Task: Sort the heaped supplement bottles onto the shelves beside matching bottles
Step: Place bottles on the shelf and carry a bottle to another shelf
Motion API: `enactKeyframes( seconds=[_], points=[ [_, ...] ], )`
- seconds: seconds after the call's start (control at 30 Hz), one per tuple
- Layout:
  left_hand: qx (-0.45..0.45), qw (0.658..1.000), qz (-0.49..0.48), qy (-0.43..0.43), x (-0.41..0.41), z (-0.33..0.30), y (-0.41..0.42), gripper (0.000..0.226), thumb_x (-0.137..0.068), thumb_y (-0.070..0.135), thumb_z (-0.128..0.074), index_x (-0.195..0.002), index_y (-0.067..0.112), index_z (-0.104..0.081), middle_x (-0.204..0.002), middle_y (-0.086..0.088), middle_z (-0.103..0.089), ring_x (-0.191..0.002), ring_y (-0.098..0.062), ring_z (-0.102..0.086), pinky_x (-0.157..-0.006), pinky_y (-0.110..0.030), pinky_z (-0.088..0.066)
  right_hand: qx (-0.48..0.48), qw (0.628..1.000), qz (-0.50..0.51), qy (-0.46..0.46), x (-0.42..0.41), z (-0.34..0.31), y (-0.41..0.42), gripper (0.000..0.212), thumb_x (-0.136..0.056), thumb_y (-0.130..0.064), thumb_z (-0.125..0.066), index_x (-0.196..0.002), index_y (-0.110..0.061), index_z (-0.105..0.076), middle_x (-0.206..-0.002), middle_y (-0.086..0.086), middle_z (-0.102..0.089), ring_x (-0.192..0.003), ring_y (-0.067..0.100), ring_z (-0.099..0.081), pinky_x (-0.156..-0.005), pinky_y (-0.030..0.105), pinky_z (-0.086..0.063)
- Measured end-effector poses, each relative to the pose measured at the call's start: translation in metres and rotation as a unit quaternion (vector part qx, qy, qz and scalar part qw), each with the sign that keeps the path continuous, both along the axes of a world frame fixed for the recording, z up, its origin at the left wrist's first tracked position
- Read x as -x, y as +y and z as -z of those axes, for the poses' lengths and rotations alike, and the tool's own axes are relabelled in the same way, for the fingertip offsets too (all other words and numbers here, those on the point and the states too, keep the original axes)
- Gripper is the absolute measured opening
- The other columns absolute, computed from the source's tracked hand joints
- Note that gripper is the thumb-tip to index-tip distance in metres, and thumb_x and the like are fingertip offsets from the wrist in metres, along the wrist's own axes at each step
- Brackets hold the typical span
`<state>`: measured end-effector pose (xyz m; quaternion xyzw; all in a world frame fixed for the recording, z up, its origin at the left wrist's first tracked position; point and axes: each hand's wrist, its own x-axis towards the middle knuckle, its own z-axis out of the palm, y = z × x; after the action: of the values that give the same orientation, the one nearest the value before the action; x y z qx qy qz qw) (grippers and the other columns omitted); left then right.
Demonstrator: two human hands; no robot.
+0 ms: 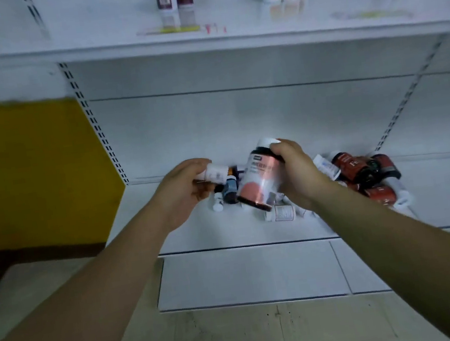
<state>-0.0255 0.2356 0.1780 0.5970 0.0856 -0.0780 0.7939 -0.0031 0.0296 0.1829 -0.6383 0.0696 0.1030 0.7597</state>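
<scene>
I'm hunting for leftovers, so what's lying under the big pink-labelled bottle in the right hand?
Under the pink-labelled bottle, held by the right hand, lies a small white bottle on the lower shelf. Whatever is directly behind the bottle and hand is hidden.

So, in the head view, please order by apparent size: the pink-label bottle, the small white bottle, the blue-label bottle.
1. Pink-label bottle, in the right hand.
2. Small white bottle and blue-label bottle: both partly hidden, unsure.

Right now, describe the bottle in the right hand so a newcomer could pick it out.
Start at the lower shelf, above its heap of bottles. The right hand grips a tilted dark bottle with a white cap. Its shiny pink label sets it apart from the red-labelled ones lying at the right.
</scene>
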Motion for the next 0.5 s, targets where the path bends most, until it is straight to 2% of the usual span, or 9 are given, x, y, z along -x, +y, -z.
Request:
enactKeyframes(
  seconds=[0.1, 0.17, 0.2, 0.27, 0.37, 0.43, 0.5],
  points=[
    [0.067, 0.997, 0.043, -0.004, 0.038, -0.047, -0.004, 0.027, -0.097, 0.013, -0.036, -0.106, 0.013, -0.062, -0.099, -0.015, -0.055, -0.080, -0.028, -0.062, -0.072, -0.036, -0.056, -0.104, 0.994, 0.005, 0.040, 0.050, -0.037, 0.001, 0.029, -0.093, -0.030, -0.046, -0.106, -0.007, -0.057, -0.086, 0.012, -0.067, -0.074, 0.026, -0.067, -0.078, 0.041, -0.055],
    [0.100, 0.992, 0.072, -0.010, 0.058, -0.075, -0.010, 0.032, -0.097, 0.010, -0.033, -0.115, 0.015, -0.059, -0.096, -0.018, -0.055, -0.084, -0.034, -0.064, -0.073, -0.042, -0.058, -0.136, 0.989, 0.006, 0.053, 0.080, -0.062, -0.003, 0.033, -0.094, -0.036, -0.045, -0.095, -0.007, -0.060, -0.075, 0.011, -0.068, -0.066, 0.026, -0.067, -0.072, 0.038, -0.055],
    [0.102, 0.991, 0.079, -0.015, 0.066, -0.087, -0.014, 0.032, -0.097, 0.009, -0.033, -0.117, 0.017, -0.056, -0.093, -0.018, -0.057, -0.082, -0.034, -0.065, -0.068, -0.039, -0.059, -0.140, 0.989, 0.003, 0.048, 0.093, -0.073, -0.006, 0.036, -0.094, -0.039, -0.044, -0.092, -0.007, -0.060, -0.071, 0.010, -0.067, -0.062, 0.025, -0.067, -0.069, 0.037, -0.055],
    [0.105, 0.990, 0.093, -0.024, 0.079, -0.108, -0.022, 0.021, -0.099, 0.011, -0.033, -0.109, 0.019, -0.050, -0.090, -0.018, -0.060, -0.072, -0.030, -0.066, -0.055, -0.031, -0.057, -0.129, 0.991, -0.003, 0.024, 0.113, -0.093, -0.014, 0.034, -0.095, -0.040, -0.048, -0.101, -0.009, -0.058, -0.076, 0.010, -0.066, -0.062, 0.023, -0.067, -0.064, 0.038, -0.055],
    [0.149, 0.979, 0.136, -0.023, 0.090, -0.132, -0.037, 0.018, -0.098, 0.011, -0.033, -0.096, 0.019, -0.049, -0.092, -0.019, -0.061, -0.064, -0.026, -0.065, -0.048, -0.025, -0.053, -0.088, 0.994, 0.026, -0.055, 0.126, -0.116, -0.030, 0.026, -0.093, -0.023, -0.056, -0.116, -0.013, -0.049, -0.092, 0.012, -0.064, -0.072, 0.023, -0.065, -0.064, 0.038, -0.056],
    [0.156, 0.974, 0.161, -0.035, 0.096, -0.146, -0.050, 0.023, -0.095, 0.009, -0.032, -0.100, 0.017, -0.053, -0.089, -0.017, -0.062, -0.064, -0.025, -0.064, -0.047, -0.025, -0.052, -0.069, 0.993, 0.046, -0.082, 0.127, -0.134, -0.045, 0.030, -0.094, -0.023, -0.055, -0.119, -0.008, -0.051, -0.100, 0.018, -0.065, -0.079, 0.027, -0.065, -0.067, 0.037, -0.056],
    [0.147, 0.972, 0.176, -0.058, 0.099, -0.160, -0.066, 0.029, -0.094, 0.008, -0.031, -0.105, 0.018, -0.056, -0.084, -0.015, -0.063, -0.062, -0.023, -0.063, -0.047, -0.023, -0.050, -0.062, 0.993, 0.060, -0.076, 0.127, -0.149, -0.064, 0.043, -0.093, -0.032, -0.054, -0.125, -0.004, -0.054, -0.110, 0.022, -0.065, -0.087, 0.030, -0.065, -0.068, 0.036, -0.056]
  ],
)
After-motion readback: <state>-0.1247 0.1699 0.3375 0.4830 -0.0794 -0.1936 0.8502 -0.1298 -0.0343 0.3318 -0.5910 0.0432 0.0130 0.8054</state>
